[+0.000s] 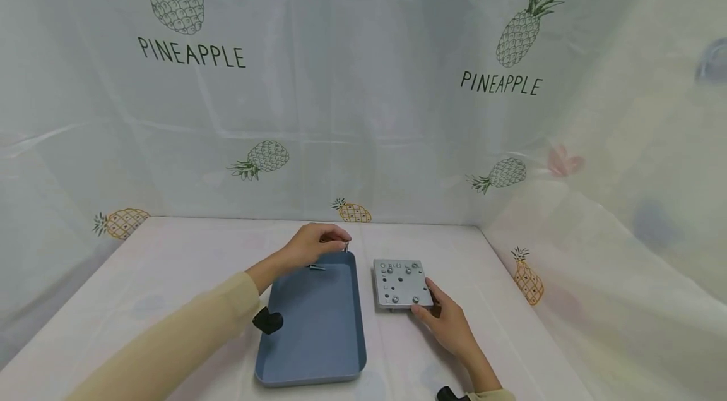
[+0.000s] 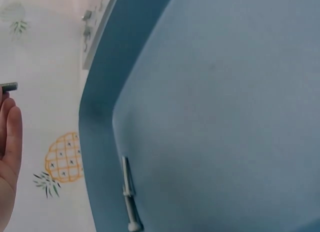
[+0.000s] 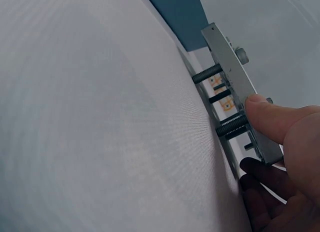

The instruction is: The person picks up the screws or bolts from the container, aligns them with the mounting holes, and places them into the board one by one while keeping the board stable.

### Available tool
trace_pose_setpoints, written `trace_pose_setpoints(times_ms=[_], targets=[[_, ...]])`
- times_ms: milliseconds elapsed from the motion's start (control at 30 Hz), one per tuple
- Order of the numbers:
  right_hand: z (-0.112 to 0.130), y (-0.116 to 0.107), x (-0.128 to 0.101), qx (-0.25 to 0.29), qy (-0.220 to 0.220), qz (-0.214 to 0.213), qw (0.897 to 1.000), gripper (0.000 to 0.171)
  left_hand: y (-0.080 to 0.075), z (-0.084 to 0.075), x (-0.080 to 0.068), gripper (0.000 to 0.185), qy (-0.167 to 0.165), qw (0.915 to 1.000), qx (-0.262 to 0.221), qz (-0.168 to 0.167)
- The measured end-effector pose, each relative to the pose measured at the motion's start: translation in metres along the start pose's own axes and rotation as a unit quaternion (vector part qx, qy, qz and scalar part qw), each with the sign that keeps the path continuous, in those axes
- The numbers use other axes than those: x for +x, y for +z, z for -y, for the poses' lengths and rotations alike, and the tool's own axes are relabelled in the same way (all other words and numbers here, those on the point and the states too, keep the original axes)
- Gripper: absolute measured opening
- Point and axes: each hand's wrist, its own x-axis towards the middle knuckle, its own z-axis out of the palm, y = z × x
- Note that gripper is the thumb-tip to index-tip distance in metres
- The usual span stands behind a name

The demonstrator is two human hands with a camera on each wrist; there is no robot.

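Observation:
A grey metal plate point(image 1: 399, 283) with several bolts through it stands on their threaded ends on the white table. My right hand point(image 1: 442, 314) grips its near right corner, thumb on the plate's edge point(image 3: 235, 82) and fingers under it. My left hand point(image 1: 315, 242) hovers over the far end of a blue tray point(image 1: 318, 319) and pinches a small bolt point(image 1: 345, 248), whose threaded tip point(image 2: 9, 86) shows at the left edge of the left wrist view. A bolt point(image 2: 128, 194) lies inside the tray against its far wall.
A pineapple-printed curtain point(image 1: 363, 85) encloses the table at the back and both sides. The tray's rim point(image 2: 95, 122) lies close beside the plate. White cloth point(image 3: 100, 122) covers the tabletop.

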Motion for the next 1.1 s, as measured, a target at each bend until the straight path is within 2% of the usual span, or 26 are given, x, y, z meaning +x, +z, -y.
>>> trace_pose_setpoints(times_ms=[333,600,800,1100], targets=[[0.000,-0.002,-0.001,-0.001,-0.004,-0.001,1.000,0.082,0.025,-0.015,0.008,0.020,0.000,0.9997,-0.023,-0.001],[0.000,0.000,0.000,-0.002,-0.003,-0.002,1.000,0.081,0.047,-0.027,0.007,0.018,-0.006,0.9994,-0.026,-0.020],[0.001,0.000,-0.001,-0.004,-0.005,-0.004,1.000,0.081,0.059,-0.026,0.005,0.018,-0.006,0.9992,-0.013,-0.037],[-0.002,-0.001,0.002,0.003,0.001,0.004,1.000,0.083,0.076,-0.022,0.002,0.018,-0.024,0.9983,-0.015,-0.051]])
